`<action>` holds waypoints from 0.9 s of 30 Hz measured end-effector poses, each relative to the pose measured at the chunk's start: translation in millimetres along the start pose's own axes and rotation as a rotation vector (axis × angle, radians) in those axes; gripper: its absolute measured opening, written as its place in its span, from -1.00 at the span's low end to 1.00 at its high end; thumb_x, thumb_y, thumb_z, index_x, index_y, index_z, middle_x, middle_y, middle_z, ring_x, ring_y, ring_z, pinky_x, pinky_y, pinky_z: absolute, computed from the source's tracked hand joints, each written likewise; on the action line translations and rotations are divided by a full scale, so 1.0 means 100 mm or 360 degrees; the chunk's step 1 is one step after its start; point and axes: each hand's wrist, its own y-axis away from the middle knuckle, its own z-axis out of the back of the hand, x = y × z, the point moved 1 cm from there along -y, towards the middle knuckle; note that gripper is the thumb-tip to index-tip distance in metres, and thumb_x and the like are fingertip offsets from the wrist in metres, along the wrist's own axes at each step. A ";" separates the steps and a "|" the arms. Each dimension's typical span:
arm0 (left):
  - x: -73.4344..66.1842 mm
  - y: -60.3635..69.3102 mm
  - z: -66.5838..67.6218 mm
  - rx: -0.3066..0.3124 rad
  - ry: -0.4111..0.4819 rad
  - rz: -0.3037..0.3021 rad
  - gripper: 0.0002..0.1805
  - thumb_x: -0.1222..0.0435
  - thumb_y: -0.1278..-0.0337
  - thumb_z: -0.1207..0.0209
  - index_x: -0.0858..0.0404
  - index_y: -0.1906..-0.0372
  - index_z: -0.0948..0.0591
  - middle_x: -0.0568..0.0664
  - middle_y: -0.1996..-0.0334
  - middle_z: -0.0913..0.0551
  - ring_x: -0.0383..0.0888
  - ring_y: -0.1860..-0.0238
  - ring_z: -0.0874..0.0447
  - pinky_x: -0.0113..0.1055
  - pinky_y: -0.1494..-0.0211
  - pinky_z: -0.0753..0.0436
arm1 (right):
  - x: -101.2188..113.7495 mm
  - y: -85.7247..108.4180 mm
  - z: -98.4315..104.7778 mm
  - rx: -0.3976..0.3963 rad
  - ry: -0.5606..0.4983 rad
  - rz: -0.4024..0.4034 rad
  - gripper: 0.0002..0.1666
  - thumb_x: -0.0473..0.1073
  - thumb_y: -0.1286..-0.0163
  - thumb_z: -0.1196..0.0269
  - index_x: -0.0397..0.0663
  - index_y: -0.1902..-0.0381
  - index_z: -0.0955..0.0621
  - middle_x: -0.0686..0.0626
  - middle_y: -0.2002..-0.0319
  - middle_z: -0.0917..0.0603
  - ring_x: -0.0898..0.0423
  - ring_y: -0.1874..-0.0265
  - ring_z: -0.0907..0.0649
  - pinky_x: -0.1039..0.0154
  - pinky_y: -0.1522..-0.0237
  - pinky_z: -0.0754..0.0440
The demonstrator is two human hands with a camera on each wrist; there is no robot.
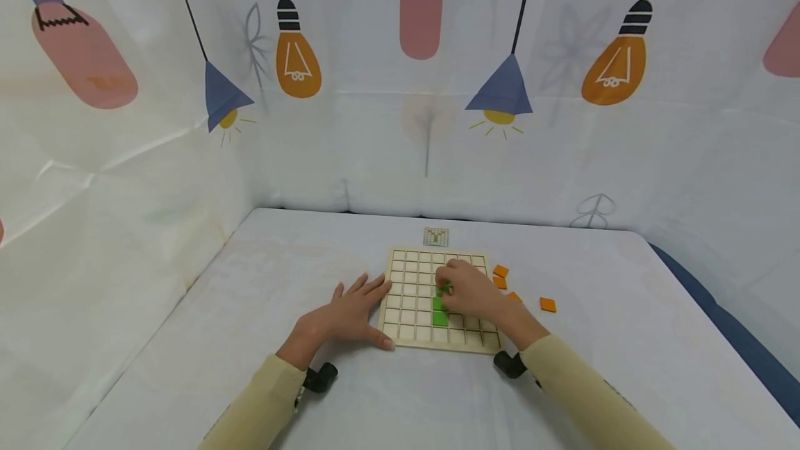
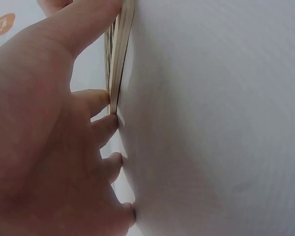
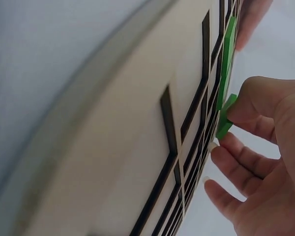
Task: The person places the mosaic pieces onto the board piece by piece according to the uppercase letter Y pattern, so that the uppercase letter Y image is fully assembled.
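Note:
A square wooden grid board (image 1: 406,316) lies on the white table, with green tiles (image 1: 440,318) in a column near its middle. My right hand (image 1: 470,290) is over the board and pinches a green tile (image 3: 227,117) between thumb and finger, tilted against the grid at the end of that column. My left hand (image 1: 346,314) is spread flat at the board's left side. Its thumb and fingertips touch the board's edge, as the left wrist view shows, while the other fingers rest on the table.
Several loose orange tiles (image 1: 548,305) lie right of the board, some partly behind the right hand. A small card with a printed grid pattern (image 1: 435,237) lies beyond the board's far edge. A patterned white curtain (image 1: 375,144) hangs behind the table.

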 end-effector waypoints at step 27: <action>0.04 -0.01 -0.03 -0.0001 -0.0045 -0.0006 0.26 -0.32 0.16 -0.39 0.01 -0.61 -0.02 -0.11 -0.63 0.05 0.11 -0.64 0.26 0.43 -0.49 0.17 | -0.01 0.05 0.02 -0.0047 0.0072 0.0169 -0.79 -0.35 -0.30 -0.28 -0.03 0.26 -0.81 0.09 0.30 -0.61 0.18 0.29 -0.52 0.28 0.21 -0.57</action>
